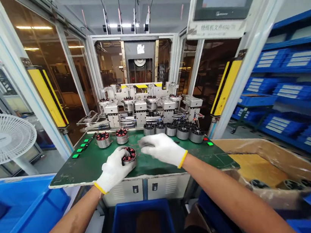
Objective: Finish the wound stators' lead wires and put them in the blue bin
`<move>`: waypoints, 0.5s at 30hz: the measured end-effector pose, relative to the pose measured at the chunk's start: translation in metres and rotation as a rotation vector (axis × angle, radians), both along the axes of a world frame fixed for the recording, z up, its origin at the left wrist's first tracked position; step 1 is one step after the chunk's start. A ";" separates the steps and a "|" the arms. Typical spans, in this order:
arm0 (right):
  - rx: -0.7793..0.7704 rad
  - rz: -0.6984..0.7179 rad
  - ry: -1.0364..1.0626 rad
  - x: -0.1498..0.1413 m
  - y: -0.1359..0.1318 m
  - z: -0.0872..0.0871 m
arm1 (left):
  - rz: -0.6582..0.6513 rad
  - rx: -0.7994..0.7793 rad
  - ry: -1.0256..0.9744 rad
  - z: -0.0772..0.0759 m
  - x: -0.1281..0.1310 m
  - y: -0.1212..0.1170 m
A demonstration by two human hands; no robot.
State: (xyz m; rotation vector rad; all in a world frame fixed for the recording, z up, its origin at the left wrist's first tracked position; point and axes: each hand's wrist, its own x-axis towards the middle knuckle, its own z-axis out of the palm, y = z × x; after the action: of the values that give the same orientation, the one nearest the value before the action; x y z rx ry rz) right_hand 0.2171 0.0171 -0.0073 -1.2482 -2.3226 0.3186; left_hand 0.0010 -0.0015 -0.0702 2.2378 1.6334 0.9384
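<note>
Centrally, we see our two hands in white knitted gloves over a green tabletop (pixel 79 170). Our left hand (pixel 114 164) grips a round metal part (pixel 130 156) with red and black pieces inside its ring, thumb and fingers wrapped around its near and left sides. Our right hand (pixel 162 149) hovers just beside it, fingers loosely bent and pointing towards it; the fingertips are blurred, so we cannot tell whether they pinch anything. Beyond our left hand stand two similar red-topped parts (pixel 103 140); beyond our right hand, a cluster of grey rings (pixel 196 135) with dark insides. Farther ahead of both hands is a metal winding fixture (pixel 141 112). Below our hands we see a blue bin (pixel 140 207), and well to their left, a white fan (pixel 2 138).
</note>
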 end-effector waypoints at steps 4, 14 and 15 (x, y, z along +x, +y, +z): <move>-0.029 0.065 -0.259 -0.010 -0.002 -0.020 | 0.030 0.010 0.079 0.003 -0.002 -0.009; 0.477 -0.163 -0.667 -0.013 -0.050 0.005 | 0.279 0.358 0.321 0.025 0.026 -0.014; 0.499 -0.187 -0.667 -0.016 -0.051 0.006 | 0.225 0.352 0.313 0.028 0.029 -0.013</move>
State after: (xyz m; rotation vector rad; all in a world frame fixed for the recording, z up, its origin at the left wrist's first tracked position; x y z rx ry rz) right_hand 0.2013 -0.0341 -0.0010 -1.4230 -2.5265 -0.8104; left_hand 0.0297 -0.0146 -0.0420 2.5801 2.0262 1.0402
